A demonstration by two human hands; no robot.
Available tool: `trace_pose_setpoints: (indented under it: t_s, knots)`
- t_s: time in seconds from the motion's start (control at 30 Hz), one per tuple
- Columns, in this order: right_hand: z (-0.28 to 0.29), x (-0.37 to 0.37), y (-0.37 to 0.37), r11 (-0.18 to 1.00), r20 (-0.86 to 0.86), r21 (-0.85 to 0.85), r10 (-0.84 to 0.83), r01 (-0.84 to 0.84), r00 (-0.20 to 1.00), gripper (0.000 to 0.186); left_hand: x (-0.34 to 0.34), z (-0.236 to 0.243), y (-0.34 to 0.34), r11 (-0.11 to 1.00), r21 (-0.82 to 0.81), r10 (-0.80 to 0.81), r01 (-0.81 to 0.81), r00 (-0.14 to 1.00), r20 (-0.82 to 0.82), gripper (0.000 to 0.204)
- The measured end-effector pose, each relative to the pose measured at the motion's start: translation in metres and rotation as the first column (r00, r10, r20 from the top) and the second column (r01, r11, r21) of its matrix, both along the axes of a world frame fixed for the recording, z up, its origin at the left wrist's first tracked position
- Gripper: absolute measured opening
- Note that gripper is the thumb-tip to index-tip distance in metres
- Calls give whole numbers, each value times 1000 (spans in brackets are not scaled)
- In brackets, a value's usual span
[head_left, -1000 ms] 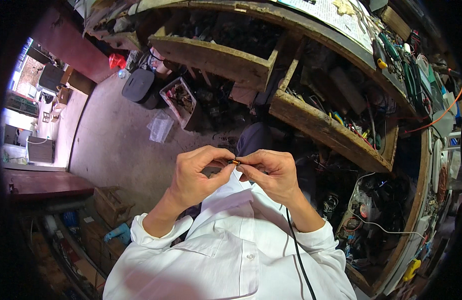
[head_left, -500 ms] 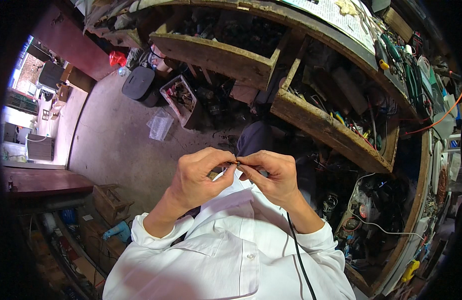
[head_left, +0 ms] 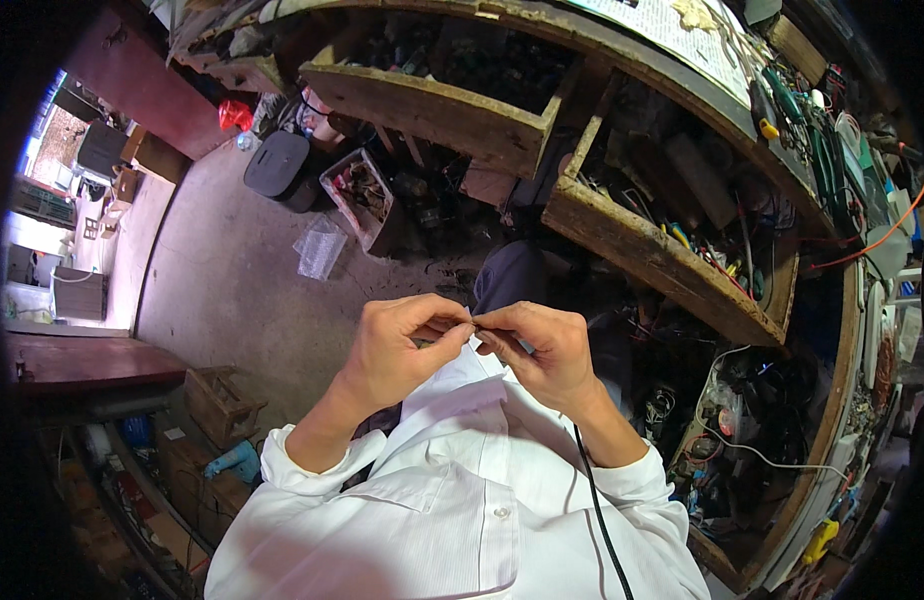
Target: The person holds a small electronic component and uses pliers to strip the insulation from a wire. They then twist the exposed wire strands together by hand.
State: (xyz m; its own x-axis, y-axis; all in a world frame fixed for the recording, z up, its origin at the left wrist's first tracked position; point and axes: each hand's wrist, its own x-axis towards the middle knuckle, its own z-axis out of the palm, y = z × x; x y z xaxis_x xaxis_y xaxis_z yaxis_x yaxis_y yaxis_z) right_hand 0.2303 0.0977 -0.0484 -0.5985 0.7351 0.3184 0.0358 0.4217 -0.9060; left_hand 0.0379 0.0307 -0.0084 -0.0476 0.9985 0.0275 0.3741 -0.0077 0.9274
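Observation:
My left hand and my right hand meet in front of my white shirt, thumb and forefinger of each pinched together, tips touching or nearly so. Between the fingertips sits something tiny and dark, mostly covered by the fingers and too small to name. A black cable emerges beside my right wrist and runs down over the shirt; whether it joins what I pinch cannot be seen.
Ahead, a wooden workbench has two drawers pulled out, one drawer holding tools. A grey bin, a box of scraps and bubble wrap are on the floor. At left lies a wooden crate.
My left fingers have closed in further round the tiny piece. An orange-coloured bit that showed between the fingertips is now covered. The arms have barely shifted.

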Motion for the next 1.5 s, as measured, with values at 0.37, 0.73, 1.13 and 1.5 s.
trace_pose_setpoints:
  t_s: [0.37,0.73,1.13,1.5]
  knots:
    - [-2,-5,-1,924,-129,-383,-36,-16,991,11,-2,-11,4,954,-290,122,71,793,596,22]
    - [6,-4,0,996,-45,-73,-46,43,998,12,0,-11,-2,979,-206,96,-3,890,446,20]
    - [5,-5,0,992,-101,-98,-91,81,991,14,3,-10,-7,995,-69,91,-74,956,279,20]
    - [7,-4,3,996,-79,-32,-85,83,993,16,3,-10,-6,992,-108,103,-70,937,334,22]
